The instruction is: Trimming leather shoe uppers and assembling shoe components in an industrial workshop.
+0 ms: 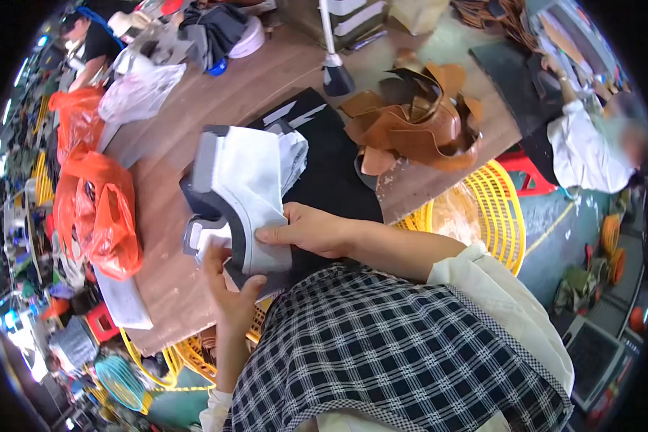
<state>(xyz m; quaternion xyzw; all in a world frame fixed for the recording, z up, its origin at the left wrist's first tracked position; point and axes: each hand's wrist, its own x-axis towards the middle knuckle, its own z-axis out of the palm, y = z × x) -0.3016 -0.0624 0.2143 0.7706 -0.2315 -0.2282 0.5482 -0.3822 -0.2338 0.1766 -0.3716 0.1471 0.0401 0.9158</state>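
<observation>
A stack of curved, light grey cut pieces with darker grey edges (255,162), like leather or synthetic shoe parts, stands tilted above the table. My right hand (313,229) grips its lower end, the thumb pressed on the near face. Just below and left of the stack is my left hand (230,291), thumb and fingers apart. Its fingertips are close to a smaller white and grey piece (207,234); whether they touch it is hard to see. More pale grey pieces (293,155) lie behind the stack on a black sheet (338,183).
Brown leather pieces (421,122) are heaped at the right of the brown table (162,237). Orange plastic bags (97,216) stand along its left edge. A white lamp stand (331,57) rises at the back. Yellow baskets (507,216) sit below. Another person (590,147) works at far right.
</observation>
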